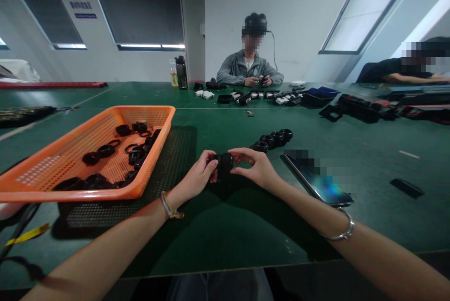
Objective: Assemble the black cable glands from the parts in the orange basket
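Desk (200, 244) beneath, left hand (201, 174) and right hand (259, 167) grip a part (225, 165) from opposite sides, likely for control. Basket (105, 195) sits at its nine o'clock (presumably handy).

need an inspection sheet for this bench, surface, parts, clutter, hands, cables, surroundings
Surface: green tabletop, looks flat.
Parts: black cylindrical part at centre; orange basket at left, holding loose black pieces; a row of black rounded parts beyond the right hand.
Clutter: phone to the right of that hand; dark strip farther right; yellow strip near the left edge.
Hands: left hand grips the cylindrical part's left end; right hand holds its right end with thumb and fingers.
Cables: thin cord hanging by the person opposite.
Surroundings: that person holds a dark object; another person sits far right; pale wall behind.
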{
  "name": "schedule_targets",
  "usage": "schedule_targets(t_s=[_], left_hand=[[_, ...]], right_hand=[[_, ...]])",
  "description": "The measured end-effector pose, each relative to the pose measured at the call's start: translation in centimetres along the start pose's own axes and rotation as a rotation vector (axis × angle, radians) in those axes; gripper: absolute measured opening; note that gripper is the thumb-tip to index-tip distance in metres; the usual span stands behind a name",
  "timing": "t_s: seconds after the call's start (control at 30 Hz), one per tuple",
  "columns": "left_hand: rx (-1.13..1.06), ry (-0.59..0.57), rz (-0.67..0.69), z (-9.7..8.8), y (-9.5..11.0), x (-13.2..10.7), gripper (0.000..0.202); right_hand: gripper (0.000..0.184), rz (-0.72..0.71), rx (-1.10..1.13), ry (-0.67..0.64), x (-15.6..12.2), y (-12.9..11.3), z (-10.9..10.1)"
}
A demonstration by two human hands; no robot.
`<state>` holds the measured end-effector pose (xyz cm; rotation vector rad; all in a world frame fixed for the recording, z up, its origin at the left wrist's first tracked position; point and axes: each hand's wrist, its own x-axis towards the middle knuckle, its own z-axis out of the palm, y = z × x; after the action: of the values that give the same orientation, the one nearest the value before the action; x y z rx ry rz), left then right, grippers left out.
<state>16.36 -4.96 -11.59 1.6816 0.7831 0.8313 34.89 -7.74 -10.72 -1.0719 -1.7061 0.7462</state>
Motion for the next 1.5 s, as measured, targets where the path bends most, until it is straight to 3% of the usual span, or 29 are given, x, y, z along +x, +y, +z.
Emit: schedule_targets(t_s=[0.5,0.73,0.93,1.13,1.33,1.5], left_hand=[[0.002,-0.024,0.036,-0.04,-0.08,-0.07,0.021],[0.001,-0.019,0.021,-0.06,-0.29,-0.09,0.019],[-0.024,-0.012,0.009,0.02,-0.23,-0.10,0.019],[-0.025,-0.022,0.011,-0.02,-0.05,-0.07,0.018],[-0.004,-0.025,0.022,-0.08,-0.23,-0.02,0.018],[-0.012,-0.023,0.012,-0.07,-0.28,0.00,0.018]], right_hand=[[0.041,0.047,-0.027,-0.008,0.09,0.00,-0.06],[0.046,0.000,0.006,-0.078,0.14,0.22,-0.36],[0.040,-0.001,-0.010,-0.055,0.17,0.16,-0.23],[0.054,0.002,-0.004,-0.008,-0.01,-0.20,-0.02],[0.039,-0.016,-0.020,0.000,0.05,-0.12,0.00],[0.041,0.002,-0.033,-0.004,0.07,-0.05,-0.07]])
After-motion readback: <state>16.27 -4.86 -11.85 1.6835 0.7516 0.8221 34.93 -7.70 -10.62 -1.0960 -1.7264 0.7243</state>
